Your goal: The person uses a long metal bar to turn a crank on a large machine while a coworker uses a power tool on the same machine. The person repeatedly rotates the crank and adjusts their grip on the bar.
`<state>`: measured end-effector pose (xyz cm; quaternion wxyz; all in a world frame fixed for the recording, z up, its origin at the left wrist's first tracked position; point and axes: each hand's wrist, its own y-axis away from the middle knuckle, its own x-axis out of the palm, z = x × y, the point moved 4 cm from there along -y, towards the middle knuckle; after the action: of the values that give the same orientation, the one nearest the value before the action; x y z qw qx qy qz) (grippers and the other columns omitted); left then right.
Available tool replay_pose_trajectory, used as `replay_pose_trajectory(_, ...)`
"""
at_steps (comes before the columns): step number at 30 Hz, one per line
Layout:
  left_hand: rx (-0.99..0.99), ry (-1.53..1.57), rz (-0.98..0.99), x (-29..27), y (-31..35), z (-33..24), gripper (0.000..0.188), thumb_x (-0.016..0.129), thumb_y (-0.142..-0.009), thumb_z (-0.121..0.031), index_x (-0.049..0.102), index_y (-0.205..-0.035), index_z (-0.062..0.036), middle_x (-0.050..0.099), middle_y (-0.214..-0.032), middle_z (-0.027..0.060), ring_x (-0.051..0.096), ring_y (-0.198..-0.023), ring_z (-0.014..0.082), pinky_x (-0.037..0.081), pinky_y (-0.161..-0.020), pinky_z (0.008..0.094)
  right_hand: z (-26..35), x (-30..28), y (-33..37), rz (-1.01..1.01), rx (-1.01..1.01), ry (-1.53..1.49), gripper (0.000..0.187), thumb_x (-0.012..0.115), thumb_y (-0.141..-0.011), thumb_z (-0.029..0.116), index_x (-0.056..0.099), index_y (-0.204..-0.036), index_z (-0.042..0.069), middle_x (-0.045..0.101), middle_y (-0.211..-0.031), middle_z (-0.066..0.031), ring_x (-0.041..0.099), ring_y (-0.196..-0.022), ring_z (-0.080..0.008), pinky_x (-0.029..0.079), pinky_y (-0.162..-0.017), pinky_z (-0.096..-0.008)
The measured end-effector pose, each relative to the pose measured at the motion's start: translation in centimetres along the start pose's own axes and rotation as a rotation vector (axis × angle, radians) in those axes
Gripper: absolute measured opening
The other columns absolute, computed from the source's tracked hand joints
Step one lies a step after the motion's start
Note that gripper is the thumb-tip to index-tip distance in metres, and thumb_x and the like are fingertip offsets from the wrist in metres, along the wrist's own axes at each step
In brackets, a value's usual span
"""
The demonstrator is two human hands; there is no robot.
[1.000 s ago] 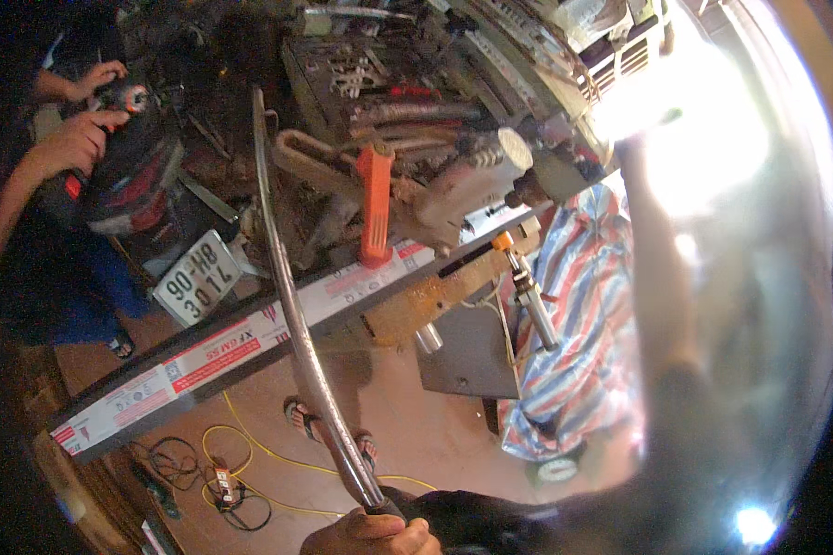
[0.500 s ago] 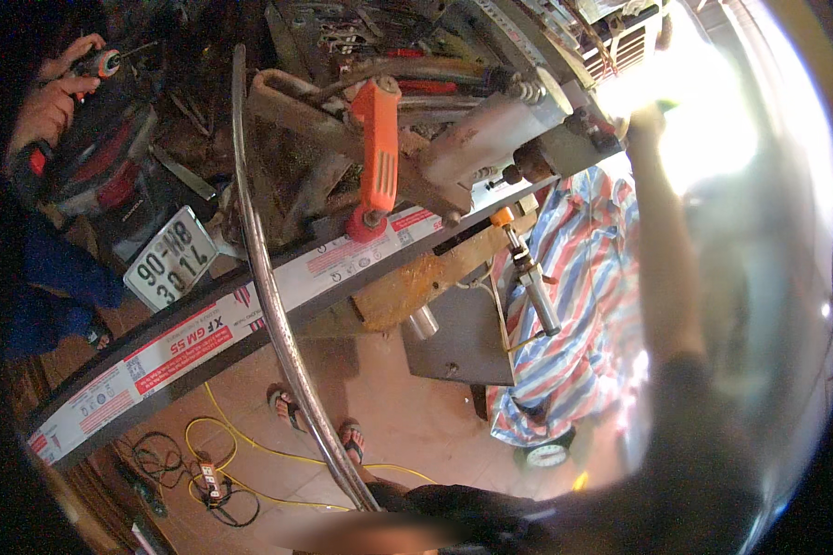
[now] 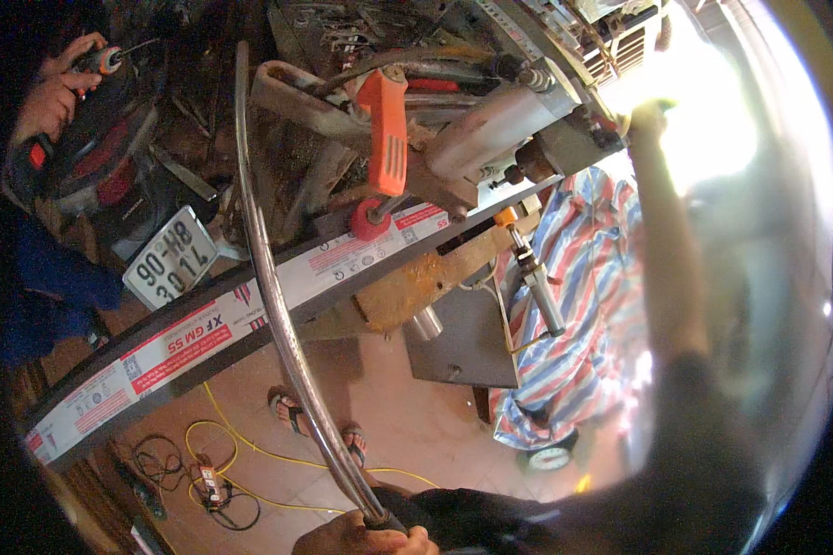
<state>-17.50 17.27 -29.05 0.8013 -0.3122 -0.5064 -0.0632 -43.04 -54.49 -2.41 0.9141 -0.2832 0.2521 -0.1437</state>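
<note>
My left hand (image 3: 366, 536), at the bottom edge, is closed around the dark lower end of a long steel pipe (image 3: 292, 342). The pipe runs up across the view, passing over a long dark profile bar (image 3: 292, 294) with white-and-red film. My right arm stretches up the right side. Its hand (image 3: 648, 120) is beside the end of a grey metal machine (image 3: 565, 153), its fingers lost in strong glare. Left of that machine are a thick grey cylinder (image 3: 491, 134) and an orange handle (image 3: 386, 139) with a red round knob (image 3: 370, 220).
At the left another person's hands (image 3: 55, 97) hold a screwdriver (image 3: 106, 61) beside a motorbike with a number plate (image 3: 171, 259). Striped sheeting (image 3: 583, 268) hangs at the right, near a metal tube tool (image 3: 541, 301). Yellow cable (image 3: 236, 430) and a power strip (image 3: 211, 486) lie on the tiles.
The view has shifted slightly. My left hand, a blur at the bottom before, now shows clearly on the pipe's end. My right arm stays in about the same place.
</note>
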Motion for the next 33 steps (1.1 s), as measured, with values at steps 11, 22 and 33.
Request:
replay_pose_trajectory(11,-0.004,-0.110,0.039,-1.3,-0.7,-0.9,0.061,0.044,-0.112,-0.053,0.051,-0.063,-0.0160,0.047,-0.059,0.0009,0.045,-0.055,0.0189,0.038,-0.055,0.0390,-3.5,0.8,-2.7,0.168,-0.586,0.439,0.029,0.067,-0.099,0.014,0.061,-0.125,0.003,0.065,-0.093,-0.0110,0.065,-0.086,-0.0263,0.054,-0.079,-0.0380)
replay_pose_trajectory(22,0.018,-0.161,0.013,-0.6,-0.9,-0.7,0.058,0.046,-0.111,-0.052,0.052,-0.065,-0.0157,0.049,-0.062,0.0015,0.047,-0.058,0.0197,0.039,-0.058,0.0404,-6.2,1.5,-2.1,0.084,-0.098,-0.269,0.030,0.082,-0.099,0.021,0.074,-0.121,0.003,0.047,-0.068,0.0026,0.049,-0.061,-0.0138,0.054,-0.060,-0.0365)
replay_pose_trajectory(33,0.179,-0.514,0.005,1.0,-1.3,0.1,0.056,0.048,-0.110,-0.052,0.052,-0.068,-0.0153,0.050,-0.065,0.0021,0.049,-0.062,0.0205,0.040,-0.062,0.0417,-9.9,3.3,-4.9,-0.100,0.012,-0.316,0.036,0.084,-0.099,0.037,0.074,-0.103,0.003,0.050,-0.069,0.0007,0.049,-0.056,-0.0174,0.052,-0.060,-0.0447)
